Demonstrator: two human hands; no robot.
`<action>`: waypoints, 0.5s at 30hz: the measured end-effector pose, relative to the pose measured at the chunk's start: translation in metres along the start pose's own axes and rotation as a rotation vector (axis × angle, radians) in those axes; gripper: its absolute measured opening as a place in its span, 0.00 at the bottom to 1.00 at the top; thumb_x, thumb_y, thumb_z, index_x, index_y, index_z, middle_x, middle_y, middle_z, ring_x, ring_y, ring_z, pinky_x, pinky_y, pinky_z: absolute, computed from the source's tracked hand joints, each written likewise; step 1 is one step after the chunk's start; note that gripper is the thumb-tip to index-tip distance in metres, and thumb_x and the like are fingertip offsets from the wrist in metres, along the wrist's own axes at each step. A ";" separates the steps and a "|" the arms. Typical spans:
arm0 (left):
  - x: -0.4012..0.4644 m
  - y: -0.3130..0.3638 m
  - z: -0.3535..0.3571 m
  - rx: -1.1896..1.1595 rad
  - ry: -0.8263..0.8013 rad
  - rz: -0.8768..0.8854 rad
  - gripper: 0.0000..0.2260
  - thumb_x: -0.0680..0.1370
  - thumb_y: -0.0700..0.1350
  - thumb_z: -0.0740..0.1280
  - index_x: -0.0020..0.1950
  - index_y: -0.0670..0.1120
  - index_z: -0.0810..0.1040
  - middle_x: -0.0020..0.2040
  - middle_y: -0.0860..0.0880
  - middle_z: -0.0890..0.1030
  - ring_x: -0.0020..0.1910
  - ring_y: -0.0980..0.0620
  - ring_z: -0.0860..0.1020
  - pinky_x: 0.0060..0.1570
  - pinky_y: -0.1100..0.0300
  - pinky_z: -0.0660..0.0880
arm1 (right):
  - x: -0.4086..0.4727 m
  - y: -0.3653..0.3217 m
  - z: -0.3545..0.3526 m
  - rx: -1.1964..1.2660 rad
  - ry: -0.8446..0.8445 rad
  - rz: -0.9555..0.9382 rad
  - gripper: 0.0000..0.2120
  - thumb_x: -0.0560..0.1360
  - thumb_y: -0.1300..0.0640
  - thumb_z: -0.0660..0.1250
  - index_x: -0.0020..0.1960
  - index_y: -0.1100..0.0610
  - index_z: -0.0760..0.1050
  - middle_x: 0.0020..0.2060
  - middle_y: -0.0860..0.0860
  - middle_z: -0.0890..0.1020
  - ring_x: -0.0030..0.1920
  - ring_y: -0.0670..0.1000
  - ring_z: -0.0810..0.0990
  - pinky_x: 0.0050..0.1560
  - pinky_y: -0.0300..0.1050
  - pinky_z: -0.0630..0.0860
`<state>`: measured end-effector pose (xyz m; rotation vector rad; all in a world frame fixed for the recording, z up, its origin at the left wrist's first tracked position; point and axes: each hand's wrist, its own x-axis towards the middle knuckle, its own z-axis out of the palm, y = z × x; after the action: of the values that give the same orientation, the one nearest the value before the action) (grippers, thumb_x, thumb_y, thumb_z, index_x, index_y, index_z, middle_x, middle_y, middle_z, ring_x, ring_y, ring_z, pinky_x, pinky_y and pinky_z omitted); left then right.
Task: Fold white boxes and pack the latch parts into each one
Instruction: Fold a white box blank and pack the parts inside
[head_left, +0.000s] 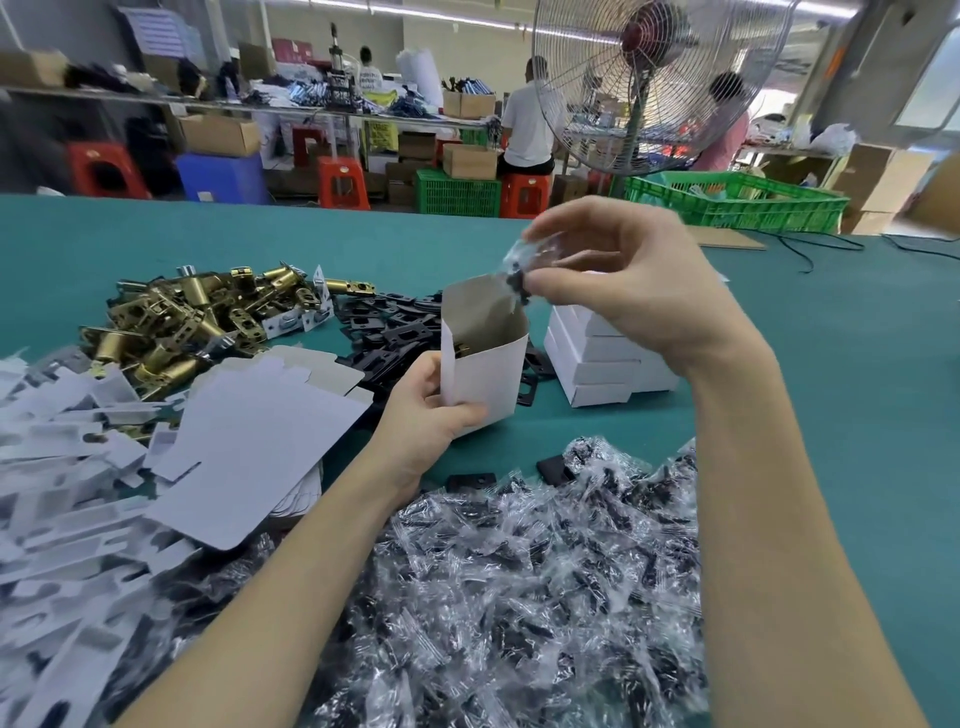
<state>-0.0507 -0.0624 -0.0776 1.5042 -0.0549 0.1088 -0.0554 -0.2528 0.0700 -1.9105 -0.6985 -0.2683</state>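
Note:
My left hand (426, 410) grips an upright white box (483, 369) by its lower end, its top flap open above the teal table (831, 364); a brass part shows inside. My right hand (613, 270) pinches a small clear bag of black screws (519, 275) right at the box's open mouth. Brass latch bodies (192, 317) lie in a heap at the back left, black plates (389, 322) beside them. Flat white box blanks (260, 447) lie left of my left hand. A pile of screw bags (545, 571) fills the front.
A stack of closed white boxes (602, 358) stands behind my right wrist. White cardboard strips (57, 493) cover the left edge. A green crate (737, 197), a cable (800, 249) and a standing fan (649, 78) are at the far right. People work at benches beyond.

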 end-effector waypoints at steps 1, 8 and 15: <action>0.000 0.000 0.000 0.006 0.002 0.002 0.22 0.69 0.32 0.76 0.60 0.47 0.78 0.53 0.48 0.84 0.49 0.54 0.83 0.42 0.67 0.78 | 0.002 -0.001 0.008 -0.098 -0.008 -0.032 0.08 0.73 0.61 0.78 0.50 0.52 0.85 0.43 0.46 0.88 0.46 0.47 0.86 0.50 0.39 0.82; 0.001 -0.001 0.000 0.040 0.008 -0.002 0.19 0.74 0.30 0.73 0.57 0.50 0.78 0.53 0.48 0.84 0.48 0.55 0.82 0.40 0.68 0.77 | 0.014 0.016 0.036 -0.647 -0.025 0.060 0.08 0.73 0.56 0.74 0.50 0.45 0.86 0.38 0.37 0.73 0.39 0.40 0.72 0.44 0.41 0.72; 0.001 0.000 -0.001 0.044 0.005 -0.012 0.19 0.74 0.32 0.73 0.57 0.52 0.77 0.54 0.49 0.84 0.53 0.51 0.82 0.43 0.66 0.77 | 0.014 0.010 0.035 -0.643 -0.012 0.057 0.13 0.75 0.61 0.68 0.42 0.42 0.83 0.43 0.41 0.76 0.45 0.47 0.77 0.49 0.47 0.78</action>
<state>-0.0496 -0.0617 -0.0772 1.5483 -0.0399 0.1052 -0.0434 -0.2193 0.0538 -2.5373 -0.6060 -0.4896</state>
